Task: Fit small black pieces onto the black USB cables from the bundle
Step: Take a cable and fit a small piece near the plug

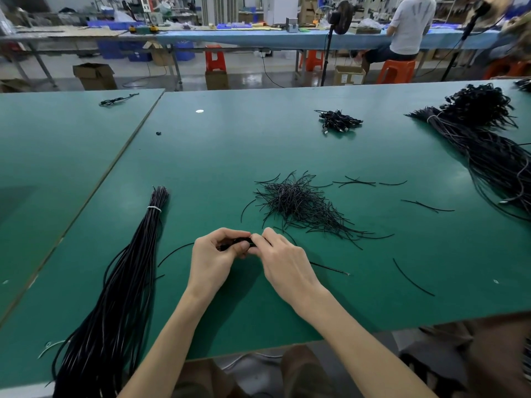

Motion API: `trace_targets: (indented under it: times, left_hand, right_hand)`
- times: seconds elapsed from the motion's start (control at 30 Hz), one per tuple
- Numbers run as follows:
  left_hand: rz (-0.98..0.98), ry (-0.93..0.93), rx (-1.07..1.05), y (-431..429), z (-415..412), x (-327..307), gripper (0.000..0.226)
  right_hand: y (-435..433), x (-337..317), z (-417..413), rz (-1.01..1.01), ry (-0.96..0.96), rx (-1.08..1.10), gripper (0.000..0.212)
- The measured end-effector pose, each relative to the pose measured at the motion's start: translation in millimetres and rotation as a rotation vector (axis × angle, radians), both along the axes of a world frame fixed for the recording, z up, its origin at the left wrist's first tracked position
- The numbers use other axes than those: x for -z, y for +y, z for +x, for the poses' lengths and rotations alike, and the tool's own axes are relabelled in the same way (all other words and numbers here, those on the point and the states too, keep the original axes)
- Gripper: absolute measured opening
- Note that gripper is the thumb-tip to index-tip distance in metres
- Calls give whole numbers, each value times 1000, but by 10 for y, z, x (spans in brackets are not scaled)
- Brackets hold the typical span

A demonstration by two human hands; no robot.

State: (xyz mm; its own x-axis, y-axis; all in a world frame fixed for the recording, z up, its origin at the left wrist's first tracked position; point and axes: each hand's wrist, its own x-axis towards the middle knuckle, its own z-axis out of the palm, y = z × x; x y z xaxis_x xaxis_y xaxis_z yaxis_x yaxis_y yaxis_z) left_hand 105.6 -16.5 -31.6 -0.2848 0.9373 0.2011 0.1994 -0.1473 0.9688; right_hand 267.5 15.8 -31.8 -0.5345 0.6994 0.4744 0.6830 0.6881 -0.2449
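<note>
My left hand (214, 258) and my right hand (283, 261) meet at the middle of the green table (201, 156), fingertips together. Between them both pinch a small black piece (240, 242) on a thin black cable (172, 252); that cable trails out to the left and another end (330, 268) runs out to the right. The tied bundle of black cables (126, 271) lies left of my left hand and hangs over the front edge. A pile of short thin black pieces (298, 205) sits just beyond my right hand.
A large heap of black cables (485, 139) fills the far right. A small pile of USB plugs (337, 122) lies at the back. Loose short strands (413, 278) are scattered on the right. A person (408, 27) sits at a far bench.
</note>
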Motion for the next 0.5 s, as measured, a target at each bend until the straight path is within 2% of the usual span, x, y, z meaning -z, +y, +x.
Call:
trace_targets:
  times: [0.17,0.33,0.5]
  left_hand:
    - [-29,-2,30,3,17,5,20]
    - [-53,-23,67,-11,13,-8,17]
    - [-127,144,192,53,-48,-119,9]
  right_hand:
    - [15,13,8,-46,30,-6,10]
    - [31,19,21,-71,29,-10,7]
    - [33,23,45,-82,65,15,4]
